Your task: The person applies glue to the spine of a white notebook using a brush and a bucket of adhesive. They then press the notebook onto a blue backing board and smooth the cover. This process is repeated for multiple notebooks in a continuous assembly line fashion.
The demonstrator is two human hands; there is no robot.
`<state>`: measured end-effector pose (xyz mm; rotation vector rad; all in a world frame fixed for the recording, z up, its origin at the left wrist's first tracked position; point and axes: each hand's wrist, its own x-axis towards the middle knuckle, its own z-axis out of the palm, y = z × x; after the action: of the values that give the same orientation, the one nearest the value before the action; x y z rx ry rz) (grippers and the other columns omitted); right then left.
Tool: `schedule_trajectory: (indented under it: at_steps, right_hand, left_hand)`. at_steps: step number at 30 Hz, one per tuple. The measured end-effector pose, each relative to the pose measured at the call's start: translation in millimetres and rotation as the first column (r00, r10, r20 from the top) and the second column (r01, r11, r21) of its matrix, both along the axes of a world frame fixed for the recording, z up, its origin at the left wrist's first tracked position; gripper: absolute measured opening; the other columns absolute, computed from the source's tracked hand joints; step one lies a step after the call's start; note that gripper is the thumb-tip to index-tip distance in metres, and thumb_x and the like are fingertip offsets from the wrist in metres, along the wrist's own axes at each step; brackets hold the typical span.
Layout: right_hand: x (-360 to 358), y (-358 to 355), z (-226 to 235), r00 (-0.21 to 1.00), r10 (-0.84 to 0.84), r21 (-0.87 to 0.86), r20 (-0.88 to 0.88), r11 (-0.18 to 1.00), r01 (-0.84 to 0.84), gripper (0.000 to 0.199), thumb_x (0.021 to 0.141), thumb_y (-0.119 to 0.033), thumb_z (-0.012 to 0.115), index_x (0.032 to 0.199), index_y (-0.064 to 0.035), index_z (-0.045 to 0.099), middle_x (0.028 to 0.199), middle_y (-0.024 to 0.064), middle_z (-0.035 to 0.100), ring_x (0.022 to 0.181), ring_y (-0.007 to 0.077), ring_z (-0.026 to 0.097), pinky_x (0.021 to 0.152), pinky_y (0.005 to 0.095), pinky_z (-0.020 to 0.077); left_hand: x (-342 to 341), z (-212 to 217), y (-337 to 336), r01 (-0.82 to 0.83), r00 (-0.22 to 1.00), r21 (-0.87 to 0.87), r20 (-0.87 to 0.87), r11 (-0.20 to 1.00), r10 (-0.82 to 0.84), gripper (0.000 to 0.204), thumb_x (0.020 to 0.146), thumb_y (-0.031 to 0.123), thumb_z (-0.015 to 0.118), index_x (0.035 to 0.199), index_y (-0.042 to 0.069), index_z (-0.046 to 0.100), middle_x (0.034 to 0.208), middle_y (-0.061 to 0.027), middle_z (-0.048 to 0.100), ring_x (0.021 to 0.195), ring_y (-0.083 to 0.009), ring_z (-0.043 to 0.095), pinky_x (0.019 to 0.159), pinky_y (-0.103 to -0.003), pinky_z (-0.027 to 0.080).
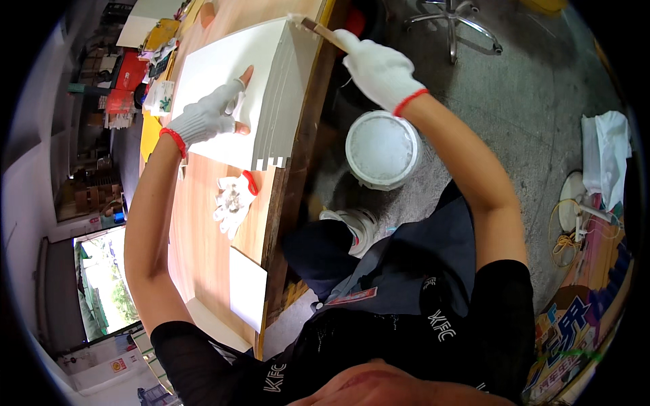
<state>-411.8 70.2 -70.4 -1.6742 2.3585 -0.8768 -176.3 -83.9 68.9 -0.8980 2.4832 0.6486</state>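
Observation:
A thick stack of white boards or sheets (217,64) lies on the wooden table, its layered side facing right along the table edge. My left hand (211,114), in a white knit glove with bare thumb and fingertip showing, rests spread on top of the stack. In my right hand (382,71), gloved in white with a red cuff, is a flat brush (322,31) with a wooden handle. The brush's pale bristle end is at the stack's far right corner; whether it touches cannot be told. Below that hand, a white bucket (383,150) stands on the floor.
A spare white glove (234,203) and a white sheet (248,287) lie on the wooden table (193,223) nearer me. Papers and red items (128,71) crowd the far left. A wheeled chair base (452,27) stands beyond the bucket. On the right are a white bag (606,159) and cords.

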Motion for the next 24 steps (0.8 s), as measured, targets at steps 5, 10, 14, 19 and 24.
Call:
schedule_trajectory:
  at_steps: [5, 10, 14, 19, 24]
  right_hand:
    - [38.8, 29.8, -14.0, 0.991, 0.119, 0.074, -0.062, 0.991, -0.115, 0.05, 0.097, -0.026, 0.054, 0.142, -0.021, 0.033, 0.091, 0.0136, 0.067, 0.067, 0.034, 0.069, 0.052, 0.0469, 0.0533]
    - [21.4, -4.1, -18.2, 0.985, -0.006, 0.004, 0.175, 1.0, 0.006, 0.038, 0.097, -0.023, 0.049, 0.135, -0.0184, 0.041, 0.092, 0.0162, 0.069, 0.081, 0.0377, 0.068, 0.064, 0.0504, 0.0535]
    - [25.6, 13.9, -31.8, 0.974, 0.096, 0.085, 0.206, 0.99, -0.116, 0.046, 0.098, -0.026, 0.049, 0.14, -0.0199, 0.034, 0.094, 0.0175, 0.069, 0.08, 0.0382, 0.068, 0.067, 0.05, 0.0532]
    - [26.3, 0.9, -32.0, 0.963, 0.049, 0.1, 0.266, 0.992, -0.078, 0.048, 0.098, -0.028, 0.048, 0.142, -0.0183, 0.032, 0.095, 0.0191, 0.067, 0.081, 0.0366, 0.068, 0.066, 0.0506, 0.0525]
    - [20.8, 13.0, -61.5, 0.968, 0.13, -0.27, 0.216, 0.96, -0.069, 0.047, 0.098, -0.028, 0.049, 0.141, -0.0172, 0.034, 0.096, 0.0173, 0.067, 0.08, 0.0372, 0.068, 0.063, 0.0512, 0.0529]
  left_hand:
    - [-8.7, 11.0, 9.2, -0.08, 0.985, -0.04, 0.149, 0.996, 0.086, 0.111, 0.067, 0.005, 0.078, 0.157, 0.019, 0.015, 0.144, -0.017, 0.045, 0.128, -0.0292, 0.046, 0.107, -0.035, 0.034]
    - [-12.5, 10.4, 4.8, 0.037, 0.993, -0.097, 0.111, 0.995, -0.026, 0.104, 0.074, 0.013, 0.079, 0.156, 0.019, 0.016, 0.151, -0.0177, 0.04, 0.131, -0.0353, 0.046, 0.107, -0.037, 0.038]
    - [-14.2, 13.9, 10.5, 0.002, 0.98, -0.109, 0.198, 0.994, 0.02, 0.103, 0.074, 0.013, 0.079, 0.156, 0.017, 0.017, 0.149, -0.0168, 0.043, 0.128, -0.0343, 0.048, 0.106, -0.037, 0.039]
    - [-6.3, 7.5, -1.4, 0.035, 0.997, -0.052, 0.072, 0.998, -0.031, 0.102, 0.074, 0.015, 0.079, 0.156, 0.015, 0.018, 0.148, -0.0149, 0.045, 0.125, -0.0327, 0.05, 0.105, -0.038, 0.038]
    - [-8.7, 18.3, 17.8, 0.033, 0.995, -0.117, 0.099, 0.993, -0.021, 0.1, 0.075, 0.018, 0.08, 0.155, 0.014, 0.02, 0.145, -0.0142, 0.047, 0.122, -0.0314, 0.05, 0.105, -0.036, 0.038]
